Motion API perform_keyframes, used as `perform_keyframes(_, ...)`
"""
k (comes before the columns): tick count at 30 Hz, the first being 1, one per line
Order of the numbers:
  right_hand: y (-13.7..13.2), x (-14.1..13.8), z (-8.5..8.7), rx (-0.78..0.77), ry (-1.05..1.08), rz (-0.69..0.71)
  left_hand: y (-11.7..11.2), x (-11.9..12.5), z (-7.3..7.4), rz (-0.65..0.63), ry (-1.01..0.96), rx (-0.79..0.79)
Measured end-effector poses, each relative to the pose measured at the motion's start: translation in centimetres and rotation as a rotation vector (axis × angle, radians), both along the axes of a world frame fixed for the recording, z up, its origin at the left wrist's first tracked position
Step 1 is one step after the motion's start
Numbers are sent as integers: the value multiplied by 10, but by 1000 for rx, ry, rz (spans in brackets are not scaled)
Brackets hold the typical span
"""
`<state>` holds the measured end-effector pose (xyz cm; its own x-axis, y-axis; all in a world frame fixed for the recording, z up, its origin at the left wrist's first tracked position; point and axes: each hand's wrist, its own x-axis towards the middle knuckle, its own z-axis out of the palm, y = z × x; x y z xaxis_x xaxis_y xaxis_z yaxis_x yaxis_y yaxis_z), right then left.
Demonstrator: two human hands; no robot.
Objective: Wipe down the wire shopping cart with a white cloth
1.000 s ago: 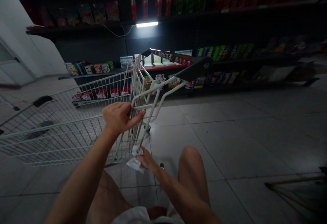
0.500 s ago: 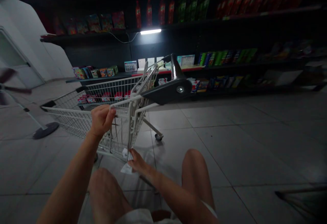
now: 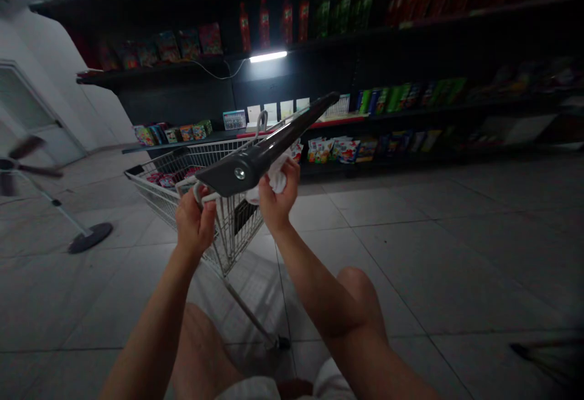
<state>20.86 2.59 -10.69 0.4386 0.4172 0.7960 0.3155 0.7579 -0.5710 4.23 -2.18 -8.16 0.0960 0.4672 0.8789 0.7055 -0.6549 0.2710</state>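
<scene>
A wire shopping cart (image 3: 157, 196) stands in front of me, its dark handle bar (image 3: 296, 126) slanting away to the upper right. My left hand (image 3: 195, 220) is closed around the pale metal frame just below the handle's near end cap (image 3: 228, 172). In my right hand (image 3: 279, 196) is a white cloth (image 3: 277, 176), gripped just under the handle bar. Part of the cloth is hidden behind the fingers and the bar. A cart leg with a caster (image 3: 280, 343) reaches down to the floor between my knees.
Dark shelves (image 3: 310, 72) hold bottles, boxes and snack packs behind the cart. At the left stands a pedestal fan (image 3: 90, 237) on the tiled floor (image 3: 387, 254). A lit tube lamp (image 3: 268, 57) hangs under the upper shelf. Dark thin legs show at the lower right.
The cart has turned, bringing its handle nearer and across my view. My right hand has risen with the white cloth from the low frame to the handle. My left hand still grips the frame.
</scene>
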Motion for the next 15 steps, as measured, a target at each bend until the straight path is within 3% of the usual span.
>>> perform_keyframes(1, 7, -11, 3, 18, -93, -15, 2, -1, -1, 0, -13, -1)
perform_keyframes(3, 20, -38, -9, 46, -288, -14, 5, -2, -2, 8, -39, 22)
perform_keyframes(7, 35, -78, -73, 126, -507, 13, 8, -1, -3, -16, -79, 48)
perform_keyframes(10, 36, -77, -114, 143, -586, 12, 12, -3, -3, -72, -111, 36)
perform_keyframes(12, 33, -66, -123, 152, -650, 27, 15, -6, -4, -91, -139, 23)
perform_keyframes(15, 23, -46, -102, 206, -660, 0, 19, -10, -6, -86, -131, 0)
